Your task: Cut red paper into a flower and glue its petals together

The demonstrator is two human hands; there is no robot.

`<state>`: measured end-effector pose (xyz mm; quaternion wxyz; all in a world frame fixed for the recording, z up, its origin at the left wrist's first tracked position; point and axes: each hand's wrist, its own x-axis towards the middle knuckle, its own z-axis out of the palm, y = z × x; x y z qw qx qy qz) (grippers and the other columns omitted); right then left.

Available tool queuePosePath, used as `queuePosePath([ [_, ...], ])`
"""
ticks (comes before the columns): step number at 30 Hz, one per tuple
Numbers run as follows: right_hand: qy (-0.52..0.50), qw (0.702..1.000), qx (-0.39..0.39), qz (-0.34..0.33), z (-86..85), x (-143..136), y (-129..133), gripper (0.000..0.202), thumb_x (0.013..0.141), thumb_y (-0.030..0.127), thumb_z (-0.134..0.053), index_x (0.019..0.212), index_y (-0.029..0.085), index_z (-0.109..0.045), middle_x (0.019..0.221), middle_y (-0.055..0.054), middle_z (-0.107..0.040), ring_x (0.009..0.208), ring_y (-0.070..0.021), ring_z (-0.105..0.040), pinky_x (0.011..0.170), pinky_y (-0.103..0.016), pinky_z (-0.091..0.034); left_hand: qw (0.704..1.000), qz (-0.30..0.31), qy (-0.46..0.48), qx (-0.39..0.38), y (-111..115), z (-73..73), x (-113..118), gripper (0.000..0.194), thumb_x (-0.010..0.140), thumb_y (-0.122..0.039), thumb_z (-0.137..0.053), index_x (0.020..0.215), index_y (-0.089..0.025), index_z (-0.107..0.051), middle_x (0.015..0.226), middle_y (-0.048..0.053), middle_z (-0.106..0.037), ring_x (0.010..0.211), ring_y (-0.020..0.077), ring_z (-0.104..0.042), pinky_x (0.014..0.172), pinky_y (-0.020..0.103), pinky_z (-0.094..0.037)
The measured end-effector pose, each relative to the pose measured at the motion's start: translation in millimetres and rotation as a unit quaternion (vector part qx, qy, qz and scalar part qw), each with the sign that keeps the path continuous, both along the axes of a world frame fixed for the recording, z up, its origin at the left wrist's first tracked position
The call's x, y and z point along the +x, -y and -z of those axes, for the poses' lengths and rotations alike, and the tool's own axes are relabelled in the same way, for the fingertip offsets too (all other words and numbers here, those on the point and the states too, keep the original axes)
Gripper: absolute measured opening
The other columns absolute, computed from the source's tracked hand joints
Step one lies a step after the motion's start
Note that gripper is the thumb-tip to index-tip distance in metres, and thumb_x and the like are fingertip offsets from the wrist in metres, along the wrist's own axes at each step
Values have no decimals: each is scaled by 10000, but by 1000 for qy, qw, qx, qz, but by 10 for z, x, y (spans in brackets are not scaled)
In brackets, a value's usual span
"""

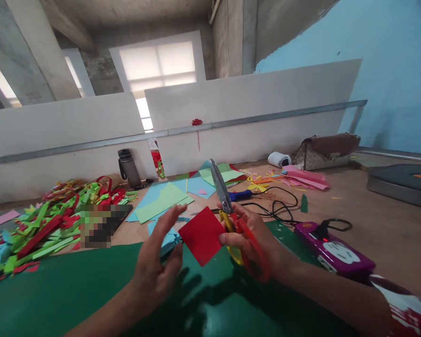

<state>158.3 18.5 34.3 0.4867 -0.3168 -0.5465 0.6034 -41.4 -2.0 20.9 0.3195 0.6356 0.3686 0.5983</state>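
A red square of paper or felt (pixel 203 238), turned corner-down, is pinched at its right corner between the thumb and fingers of my right hand (pixel 247 238). That same hand also keeps a pair of scissors (pixel 221 187) with red and yellow handles, their blades pointing up and away. Just left of the square, my left hand (pixel 160 256) is open, thumb and fingers apart, holding nothing. Both hands are above a green mat (pixel 101 285). Light blue paper pieces (pixel 168 238) lie partly hidden behind my left hand.
Coloured strips (pixel 45 229) heap at the left, near a dark bottle (pixel 128 168). Green and blue sheets (pixel 164 201) lie behind the hands. A blue-handled tool (pixel 241 195) has a black cord. At right are a purple power strip (pixel 333 250), pink paper (pixel 305 178) and a handbag (pixel 326 152).
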Motion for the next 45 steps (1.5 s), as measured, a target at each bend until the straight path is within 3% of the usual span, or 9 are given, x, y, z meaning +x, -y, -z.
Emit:
queuePosePath([
  [3,52,998,39,7,61,16,-48,438,609,125,-688,999,224,-516,687,62,-507,597,-101,-500,540,-220,-395,963,96,154,-200,-26,-13,27,669,752,-380,-627,1343,-225,-356,1291,144,-509,1145,326,-502,684,345,-552],
  [6,85,995,59,-2,164,11,-95,547,612,96,-681,1105,227,-481,690,63,-520,594,-103,-497,540,-222,-397,908,163,180,-342,-61,58,43,600,712,-323,-680,1243,-155,-457,1125,166,-602,849,286,-649,491,290,-546],
  [9,84,994,66,-23,221,-6,-108,577,619,72,-661,1136,229,-458,675,69,-519,594,-102,-492,550,-223,-397,882,194,189,-386,-54,144,82,339,713,-224,-685,1019,-105,-600,840,105,-664,643,186,-645,434,236,-528],
  [12,82,995,46,-19,202,-34,-82,552,624,102,-675,1118,222,-459,677,68,-508,560,-94,-482,521,-220,-391,870,186,225,-398,-27,169,135,193,759,-209,-642,895,-74,-627,740,87,-656,572,138,-616,410,199,-516],
  [19,58,998,16,1,123,-88,6,508,621,218,-728,1068,202,-486,608,75,-478,544,-113,-514,538,-235,-437,859,141,287,-399,-26,154,167,219,786,-154,-614,978,-48,-605,946,141,-669,682,137,-650,595,198,-556],
  [23,69,997,13,28,132,-60,2,550,615,203,-729,1100,214,-469,629,76,-501,530,-110,-528,498,-222,-427,869,189,260,-377,-38,134,114,279,784,-162,-608,1045,-61,-610,975,148,-665,716,167,-650,528,216,-553],
  [34,140,988,62,-27,276,-23,-102,553,638,156,-658,1139,227,-433,665,54,-552,679,-147,-558,568,-228,-428,897,114,141,-404,-121,-9,-2,222,671,-189,-707,852,-71,-655,728,91,-666,556,157,-618,370,205,-495],
  [38,168,983,62,-30,259,-35,-81,544,637,170,-659,1137,200,-449,687,43,-567,584,-123,-524,527,-229,-415,899,91,150,-401,-112,3,3,216,641,-213,-735,790,-85,-643,712,73,-665,553,146,-619,415,210,-511],
  [45,232,964,128,-10,249,-11,-115,442,724,257,-645,1145,215,-516,802,8,-622,695,-153,-588,602,-239,-462,919,64,173,-348,-106,-35,-44,305,556,-264,-799,734,-82,-631,717,73,-664,650,160,-628,556,249,-548],
])
